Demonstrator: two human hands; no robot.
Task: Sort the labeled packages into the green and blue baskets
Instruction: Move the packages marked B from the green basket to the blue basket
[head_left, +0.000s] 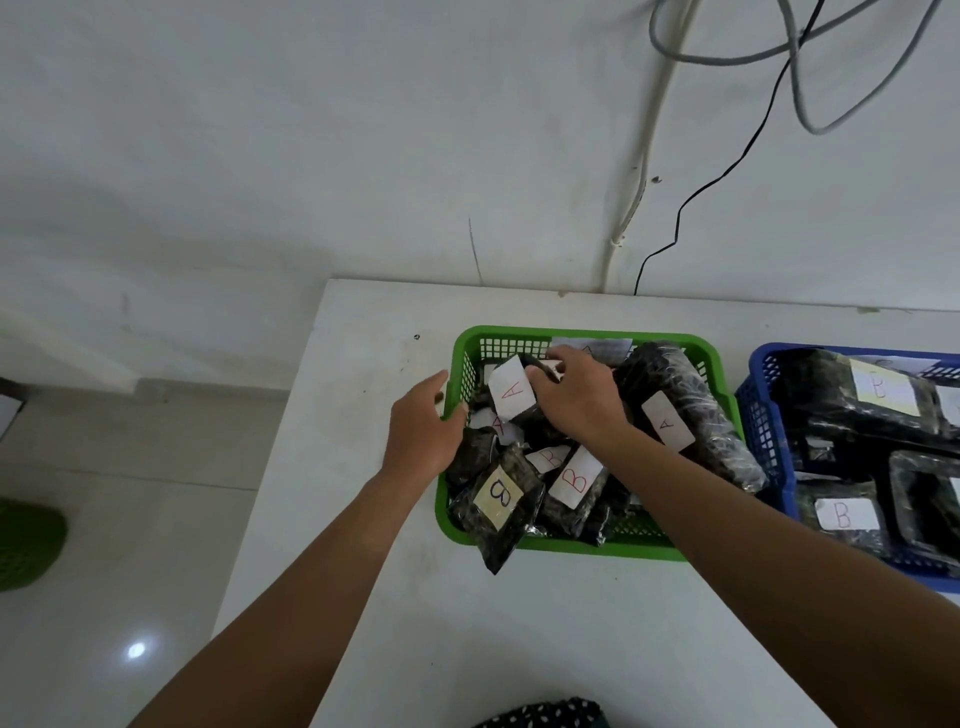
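Green basket (582, 545) holds mixed A/B bags; right hand (576, 395) seems to pinch an A package (511, 389), left hand (423, 426) relaxed at its rim. Move Bs to the blue basket (758, 415) beside it.

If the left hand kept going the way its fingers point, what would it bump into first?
Probably the green basket: the left hand points up and right at its left wall, already right at the rim, though depth is hard to judge.
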